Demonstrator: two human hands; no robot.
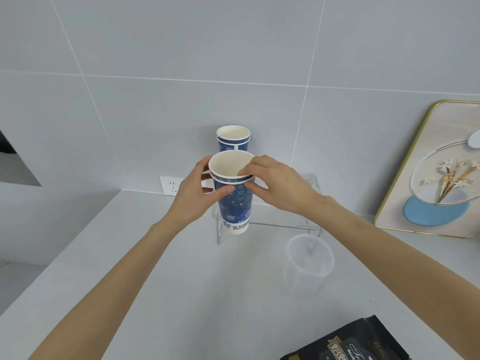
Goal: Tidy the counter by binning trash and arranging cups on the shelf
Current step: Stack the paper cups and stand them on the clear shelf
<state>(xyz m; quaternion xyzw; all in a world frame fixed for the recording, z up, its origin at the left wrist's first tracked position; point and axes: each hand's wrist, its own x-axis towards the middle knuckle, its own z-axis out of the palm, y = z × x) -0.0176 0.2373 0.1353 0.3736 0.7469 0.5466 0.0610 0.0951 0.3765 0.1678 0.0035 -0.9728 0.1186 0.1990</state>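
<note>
A stack of two blue-and-white paper cups is held up in front of the clear acrylic shelf. My left hand grips the outer cup's side below the rim. My right hand pinches the rim of the inner cup, thumb inside. Behind them, another nested pair of blue paper cups stands on the shelf by the wall. A clear plastic cup stands on the white counter to the right, in front of the shelf.
A gold-framed flower picture leans on the tiled wall at the right. A black foil pouch lies at the counter's near edge. A white wall socket sits low behind my left hand. The counter's left edge drops away.
</note>
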